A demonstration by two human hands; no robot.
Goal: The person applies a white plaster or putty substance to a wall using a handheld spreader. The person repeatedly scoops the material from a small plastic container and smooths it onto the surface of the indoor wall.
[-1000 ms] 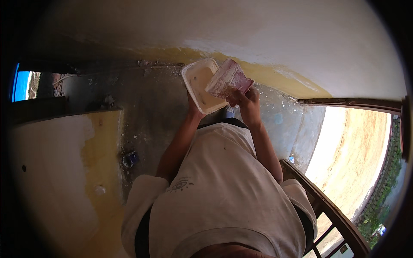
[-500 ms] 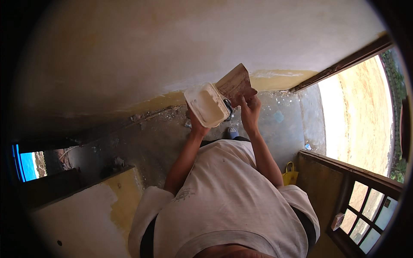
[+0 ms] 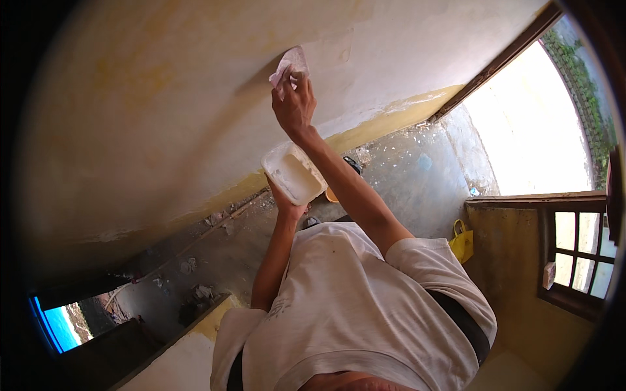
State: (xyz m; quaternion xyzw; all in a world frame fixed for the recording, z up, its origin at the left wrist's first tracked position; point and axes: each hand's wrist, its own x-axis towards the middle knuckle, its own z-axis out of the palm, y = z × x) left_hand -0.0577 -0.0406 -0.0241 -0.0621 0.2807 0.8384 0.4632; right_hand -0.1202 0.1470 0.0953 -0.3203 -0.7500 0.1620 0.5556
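"Starting from the left, what do we find?"

"Litter (image 3: 202,291) on the floor, then our left hand (image 3: 288,207) gripping the near side of a pale tray (image 3: 313,195). Most of its fingers are hidden behind the tray, so we can't tell how far they are spread. Whitish paste (image 3: 293,171) lies in the tray, which is held up in front of us, well off the floor."

"And just above the tray?"

"Our right hand (image 3: 295,107) reaches up, pinching a pinkish, bent sheet (image 3: 295,60) between thumb and fingers. The sheet is up at the wall (image 3: 163,85), and its top edge seems to touch, though we can't be sure of the whole edge."

"Which step would we call this?"

"Spreading paste over the wall, we judge, with the tray as our supply. The next stroke calls for even pressure on the sheet and a level tray; the paste could spill if we tip it."

"Anything farther right?"

"A yellow bag (image 3: 464,247) on the floor, then a barred window (image 3: 574,251), both well apart from our hands."
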